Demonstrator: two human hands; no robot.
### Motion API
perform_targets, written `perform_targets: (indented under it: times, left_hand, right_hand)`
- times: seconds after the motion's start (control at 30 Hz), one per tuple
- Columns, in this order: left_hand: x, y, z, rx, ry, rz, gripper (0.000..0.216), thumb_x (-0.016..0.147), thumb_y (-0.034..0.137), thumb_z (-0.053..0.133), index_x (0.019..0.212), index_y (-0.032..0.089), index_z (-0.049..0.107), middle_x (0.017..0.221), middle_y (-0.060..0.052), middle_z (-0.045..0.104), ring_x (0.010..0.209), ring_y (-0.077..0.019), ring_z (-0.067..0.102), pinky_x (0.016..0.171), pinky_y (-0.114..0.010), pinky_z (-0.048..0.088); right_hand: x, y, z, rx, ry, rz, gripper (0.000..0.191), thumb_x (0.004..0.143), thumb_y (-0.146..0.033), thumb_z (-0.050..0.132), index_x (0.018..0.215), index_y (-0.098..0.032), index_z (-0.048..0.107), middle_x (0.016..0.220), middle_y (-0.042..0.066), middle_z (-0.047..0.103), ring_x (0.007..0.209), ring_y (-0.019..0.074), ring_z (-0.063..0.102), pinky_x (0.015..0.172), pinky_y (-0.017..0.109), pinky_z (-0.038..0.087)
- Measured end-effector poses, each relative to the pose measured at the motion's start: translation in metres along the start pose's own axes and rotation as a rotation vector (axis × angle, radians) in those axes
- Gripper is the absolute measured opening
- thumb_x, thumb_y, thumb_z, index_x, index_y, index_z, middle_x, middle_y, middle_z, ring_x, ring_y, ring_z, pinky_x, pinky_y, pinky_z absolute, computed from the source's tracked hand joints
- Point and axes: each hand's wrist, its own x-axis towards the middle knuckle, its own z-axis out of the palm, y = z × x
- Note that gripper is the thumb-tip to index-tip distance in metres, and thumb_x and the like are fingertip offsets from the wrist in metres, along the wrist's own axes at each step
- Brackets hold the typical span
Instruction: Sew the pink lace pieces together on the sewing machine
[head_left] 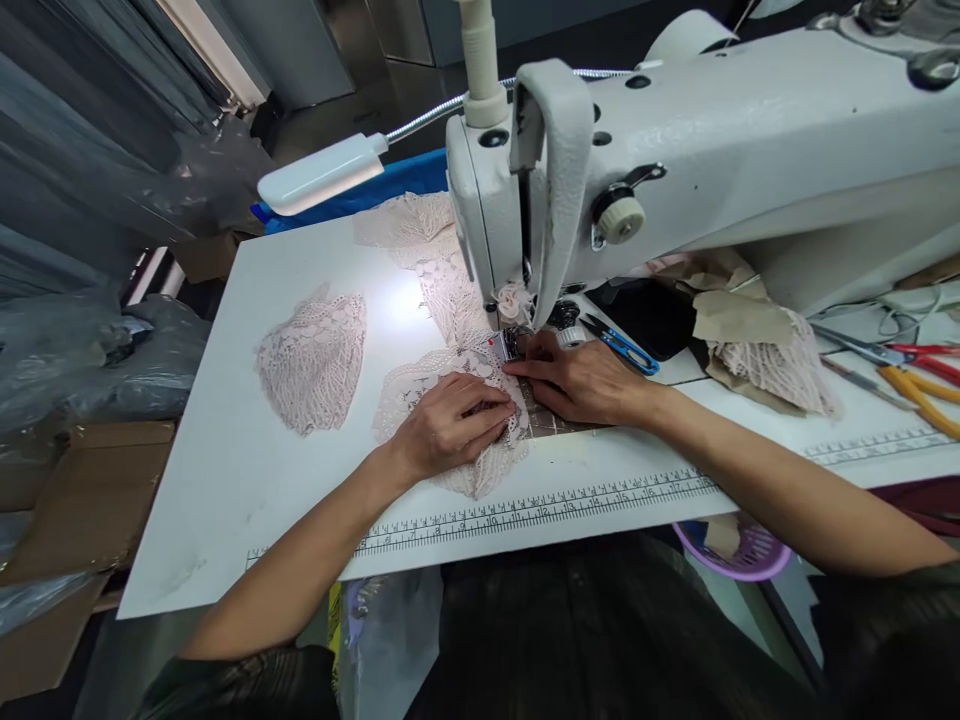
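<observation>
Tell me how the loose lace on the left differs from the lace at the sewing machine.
The loose lace lies apart from the sewing machine; the machine lace reaches its presser foot. The loose lace lies untouched, while the left grip rests on the machine lace. The loose lace is one compact piece; the machine lace covers more area. Both are pale pink and openwork.

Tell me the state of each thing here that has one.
Lace: spread out, partly covered
Left hand: resting on the lace
Presser foot: up or down, cannot tell
Right hand: beside the presser foot
Separate lace piece: lying loose, unheld
Lamp: apparently lit
Blue snips: lying unheld
Cardboard box: appears open
</observation>
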Motion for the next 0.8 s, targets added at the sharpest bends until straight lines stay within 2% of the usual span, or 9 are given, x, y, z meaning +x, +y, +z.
perform_targets:
  times: [0.1,0.27,0.47,0.6,0.8]
  left_hand:
    - [0.0011,0.0018,0.0004,0.017,-0.037,0.015,0.011,0.089,0.013,0.059,0.097,0.017,0.064,0.095,-0.005,0.072,0.088,-0.0154,0.069,0.085,-0.038,0.058]
    - [0.0039,0.0049,-0.0032,0.083,-0.105,0.045,0.008,0.088,0.018,0.061,0.095,0.016,0.065,0.094,-0.006,0.072,0.085,-0.017,0.069,0.084,-0.039,0.057]
    - [0.0029,0.0031,-0.0046,0.095,-0.102,0.076,0.007,0.089,0.018,0.059,0.094,0.018,0.065,0.091,-0.004,0.072,0.087,-0.0154,0.07,0.093,-0.04,0.056]
    - [0.0022,0.0029,-0.0036,0.105,-0.093,0.074,0.006,0.089,0.017,0.059,0.091,0.018,0.064,0.089,-0.003,0.072,0.086,-0.0151,0.071,0.092,-0.04,0.057]
    - [0.0027,0.0056,-0.0022,0.1,-0.042,0.082,0.003,0.086,0.015,0.063,0.088,0.017,0.064,0.086,-0.003,0.073,0.084,-0.0151,0.071,0.091,-0.039,0.059]
  right_hand:
    - [0.001,-0.0015,0.0001,-0.028,-0.009,0.007,0.041,0.095,-0.031,0.044,0.134,-0.026,0.059,0.117,0.013,0.06,0.068,0.0155,0.051,0.054,0.027,0.023]
    - [0.0016,-0.004,-0.0012,-0.024,-0.016,-0.006,0.041,0.095,-0.028,0.043,0.133,-0.026,0.059,0.117,0.013,0.059,0.071,0.0165,0.052,0.053,0.027,0.023]
    - [-0.0014,0.0007,-0.004,0.164,0.042,0.071,0.042,0.094,-0.028,0.043,0.132,-0.024,0.06,0.101,0.01,0.063,0.063,0.0134,0.05,0.056,0.027,0.029]
    - [-0.0039,0.0036,-0.0043,0.254,0.055,0.082,0.041,0.095,-0.026,0.041,0.13,-0.022,0.062,0.09,0.007,0.061,0.06,0.0118,0.047,0.057,0.026,0.03]
    - [-0.0012,-0.0028,-0.0029,0.076,0.002,0.036,0.041,0.095,-0.028,0.044,0.133,-0.027,0.059,0.093,0.009,0.061,0.067,0.0159,0.05,0.054,0.027,0.027]
